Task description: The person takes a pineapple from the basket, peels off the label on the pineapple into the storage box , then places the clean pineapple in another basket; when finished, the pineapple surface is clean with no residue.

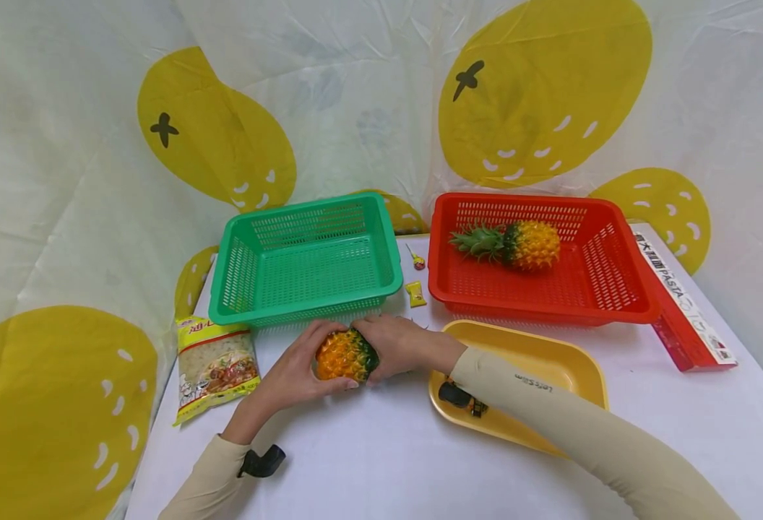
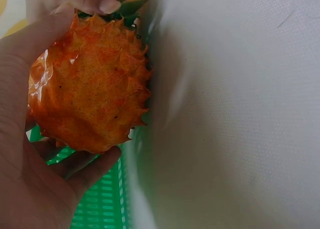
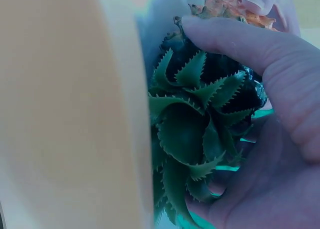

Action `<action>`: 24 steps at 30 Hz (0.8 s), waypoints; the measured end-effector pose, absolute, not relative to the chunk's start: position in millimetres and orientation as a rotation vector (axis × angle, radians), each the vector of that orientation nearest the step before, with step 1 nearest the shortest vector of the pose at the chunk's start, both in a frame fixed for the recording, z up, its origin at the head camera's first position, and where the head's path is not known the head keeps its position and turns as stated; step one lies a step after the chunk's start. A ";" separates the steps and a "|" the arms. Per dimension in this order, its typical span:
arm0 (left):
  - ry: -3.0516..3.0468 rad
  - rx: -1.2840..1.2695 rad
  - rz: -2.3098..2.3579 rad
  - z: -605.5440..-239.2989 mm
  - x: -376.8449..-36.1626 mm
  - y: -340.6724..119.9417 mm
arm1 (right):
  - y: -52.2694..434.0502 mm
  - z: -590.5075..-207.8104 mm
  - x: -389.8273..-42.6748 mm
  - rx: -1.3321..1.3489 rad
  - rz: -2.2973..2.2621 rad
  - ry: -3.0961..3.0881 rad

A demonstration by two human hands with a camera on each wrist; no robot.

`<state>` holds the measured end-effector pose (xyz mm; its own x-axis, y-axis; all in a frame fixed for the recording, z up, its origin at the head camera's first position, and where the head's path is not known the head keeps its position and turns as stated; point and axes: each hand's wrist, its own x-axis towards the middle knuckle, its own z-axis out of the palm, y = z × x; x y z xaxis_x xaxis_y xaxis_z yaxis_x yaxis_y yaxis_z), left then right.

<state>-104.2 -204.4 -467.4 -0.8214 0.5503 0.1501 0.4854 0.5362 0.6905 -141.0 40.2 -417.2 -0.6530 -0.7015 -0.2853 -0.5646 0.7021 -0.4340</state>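
Observation:
A toy pineapple (image 1: 345, 354) lies on the white table just in front of the green basket (image 1: 306, 258). My left hand (image 1: 297, 365) grips its orange body (image 2: 92, 86), fingers curled round it. My right hand (image 1: 396, 345) grips its green leafy crown (image 3: 192, 139). The left wrist view shows the spiky orange base close up, held in the palm. The right wrist view shows the leaves inside the curled fingers. A second pineapple (image 1: 511, 244) lies on its side in the red basket (image 1: 615, 289).
A yellow tray (image 1: 550, 357) sits under my right forearm. A snack bag (image 1: 215, 365) lies at the left. Two small candies (image 1: 415, 292) sit between the baskets. A red pasta box (image 1: 683, 300) leans at the right. A printed curtain backs the table.

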 end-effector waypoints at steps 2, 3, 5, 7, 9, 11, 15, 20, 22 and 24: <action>2.683 0.914 1.153 -466.8 -104.3 -204.3 | 39.2 -418.0 -140.9 -0.966 -0.418 2.481; 2.686 0.919 1.148 -466.3 -104.2 -204.3 | 38.8 -417.9 -140.8 -0.958 -0.417 2.480; 2.700 0.928 1.127 -464.9 -104.0 -204.8 | 38.1 -417.7 -140.7 -0.947 -0.420 2.482; 2.716 0.933 1.106 -463.3 -103.6 -205.3 | 38.1 -417.8 -140.6 -0.941 -0.421 2.484; 2.726 0.935 1.100 -460.6 -103.5 -206.3 | 38.3 -417.5 -140.4 -0.941 -0.422 2.488; 2.732 0.939 1.112 -456.8 -104.3 -208.1 | 38.7 -416.8 -140.6 -0.944 -0.422 2.491; 2.743 0.976 1.170 -448.1 -108.6 -213.5 | 39.8 -416.0 -140.1 -0.945 -0.427 2.491; 2.811 1.026 1.224 -437.7 -115.5 -221.9 | 40.6 -416.9 -139.8 -0.939 -0.445 2.487; 2.849 1.033 1.232 -434.6 -118.2 -225.2 | 40.4 -416.9 -139.8 -0.934 -0.450 2.482; 2.885 1.046 1.236 -431.2 -120.2 -228.5 | 40.0 -417.2 -139.9 -0.928 -0.450 2.480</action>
<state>-120.2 -228.5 -431.2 -0.7874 0.4856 0.3798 0.6099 0.5241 0.5944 -139.9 40.0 -417.2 -0.6716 -0.6790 -0.2965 -0.5314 0.7203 -0.4458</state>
